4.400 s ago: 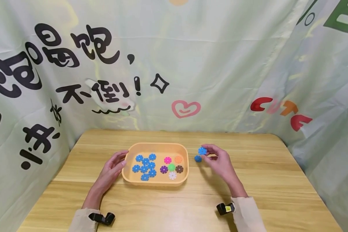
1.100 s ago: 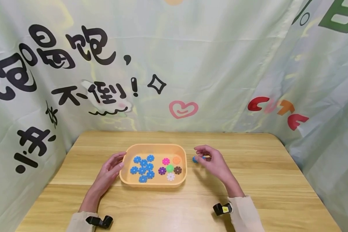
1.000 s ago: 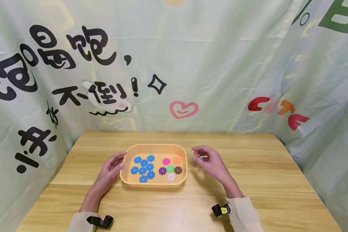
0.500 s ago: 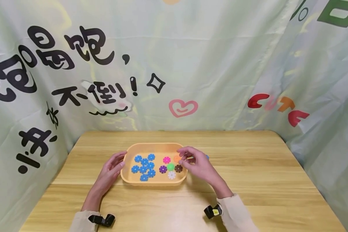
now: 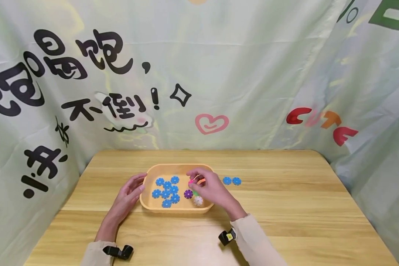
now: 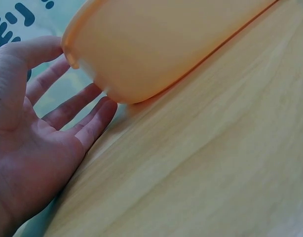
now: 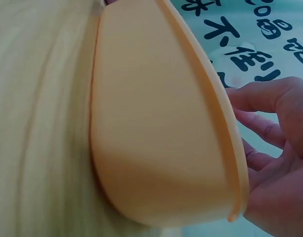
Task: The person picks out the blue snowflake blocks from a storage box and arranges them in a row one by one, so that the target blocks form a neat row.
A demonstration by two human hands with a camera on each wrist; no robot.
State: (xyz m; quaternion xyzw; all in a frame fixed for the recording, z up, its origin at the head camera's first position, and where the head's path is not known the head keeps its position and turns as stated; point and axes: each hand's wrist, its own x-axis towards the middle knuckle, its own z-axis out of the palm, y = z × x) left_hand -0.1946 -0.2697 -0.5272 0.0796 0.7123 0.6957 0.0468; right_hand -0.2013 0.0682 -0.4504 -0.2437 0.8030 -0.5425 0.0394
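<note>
Discs point(image 5: 236, 181), two, outside one tray point(image 5: 173, 211); left hand point(image 5: 127, 195) slack, right hand point(image 5: 211, 187) curled, grip unclear

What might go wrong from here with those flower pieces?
The right hand is at the pink piece, so it might knock the nearby purple piece or green piece. The left hand touches the tray at its end; a push could shift it. Pulling back, the right hand may brush two blue pieces on the table.

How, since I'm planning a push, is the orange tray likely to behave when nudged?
The orange tray probably slides rather than tips, being wide and low. Its thin-looking walls suggest light, slightly flexible plastic. The left hand touching one end might hold it back.
</note>
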